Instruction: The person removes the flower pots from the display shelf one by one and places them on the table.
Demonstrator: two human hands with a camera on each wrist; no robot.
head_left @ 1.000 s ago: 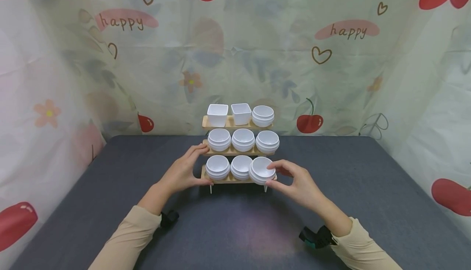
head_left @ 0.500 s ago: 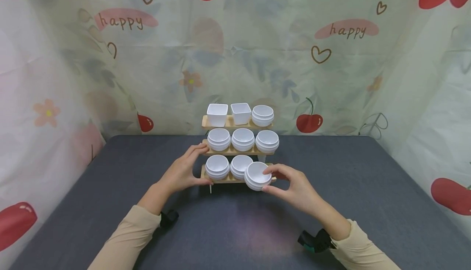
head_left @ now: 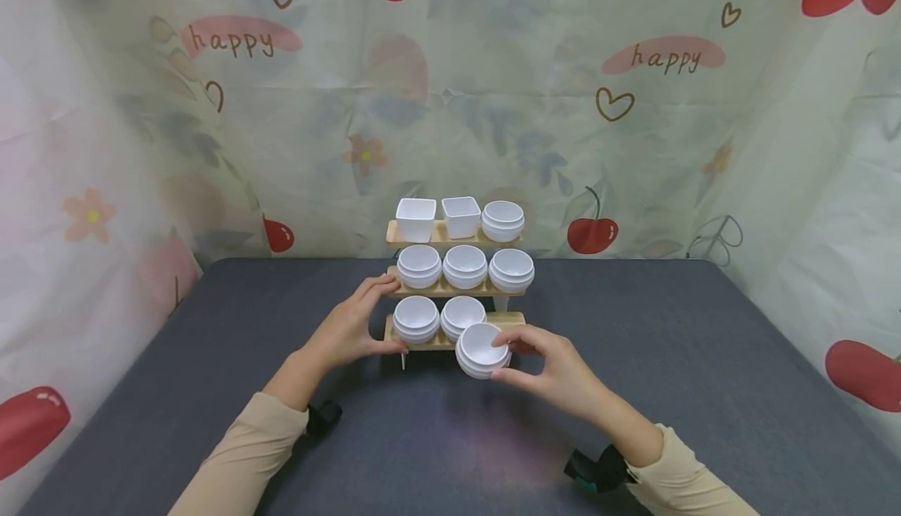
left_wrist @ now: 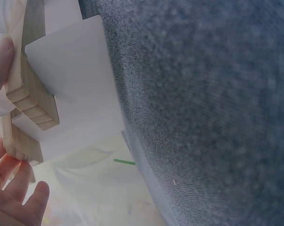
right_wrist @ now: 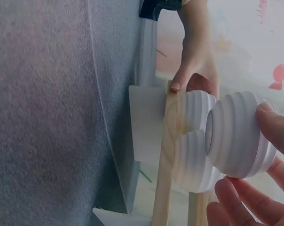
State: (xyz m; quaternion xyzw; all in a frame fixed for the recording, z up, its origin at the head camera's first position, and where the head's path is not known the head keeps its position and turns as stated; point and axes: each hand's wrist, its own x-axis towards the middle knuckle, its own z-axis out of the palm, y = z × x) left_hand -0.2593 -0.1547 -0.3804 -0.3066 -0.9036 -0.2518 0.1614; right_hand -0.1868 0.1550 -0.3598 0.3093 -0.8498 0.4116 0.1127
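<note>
Just in front of the lowest tier (head_left: 517, 317), toward its right, the white bowl (head_left: 482, 352) is pinched between your right hand's (head_left: 559, 363) thumb and fingers. Your step looks like a one-bowl transfer; next you'd likely need a steady pinch and clearance from the neighbouring bowl (head_left: 461, 314). Its mouth faces up (being round, it shows no long axis). Your left hand (head_left: 348, 328), thumb and fingers spread wide, holds the tiered stand's (head_left: 450, 294) left end.
</note>
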